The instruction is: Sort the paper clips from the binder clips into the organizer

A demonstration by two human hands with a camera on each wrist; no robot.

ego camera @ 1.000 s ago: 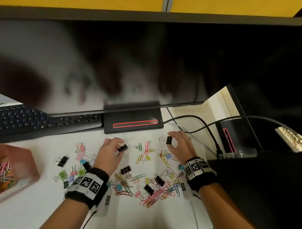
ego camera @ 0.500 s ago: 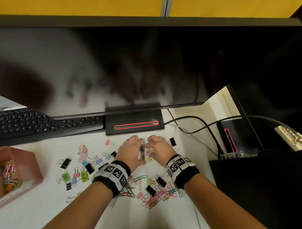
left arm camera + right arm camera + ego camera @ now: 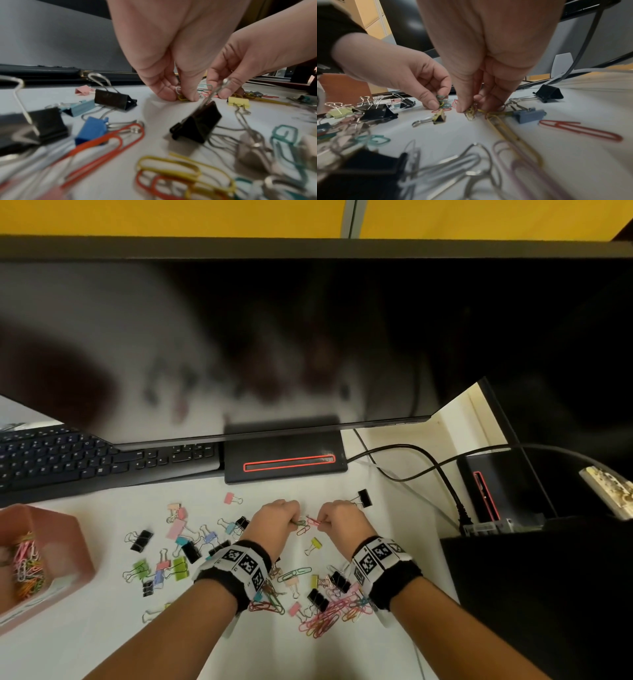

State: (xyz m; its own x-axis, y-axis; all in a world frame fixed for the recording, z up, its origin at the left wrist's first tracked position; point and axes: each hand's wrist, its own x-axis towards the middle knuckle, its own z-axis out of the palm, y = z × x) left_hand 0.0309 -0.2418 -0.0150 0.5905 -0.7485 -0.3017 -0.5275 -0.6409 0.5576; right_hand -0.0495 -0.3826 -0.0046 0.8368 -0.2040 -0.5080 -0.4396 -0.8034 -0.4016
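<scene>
Coloured paper clips and binder clips lie mixed on the white desk. My left hand [image 3: 293, 522] pinches a green paper clip [image 3: 301, 523] off the desk; in the left wrist view its fingertips [image 3: 183, 97] also hold yellow and white clips. Close beside it, my right hand [image 3: 320, 523] pinches a pink paper clip [image 3: 312, 520], and the right wrist view shows yellow clips [image 3: 471, 113] under its fingers. A black binder clip [image 3: 364, 498] lies just beyond the right hand. The pink organizer [image 3: 73, 529] at the left edge holds several paper clips [image 3: 27, 566].
A heap of paper clips [image 3: 325, 614] lies between my wrists, and binder clips [image 3: 140, 541] are scattered to the left. A keyboard [image 3: 85, 463], a monitor base [image 3: 284, 460] and cables [image 3: 428, 460] border the far side. A black box [image 3: 496, 491] stands at right.
Each hand held a black binder clip a second ago. Both have let go of them and come together at the middle of the desk, where they now pinch paper clips.
</scene>
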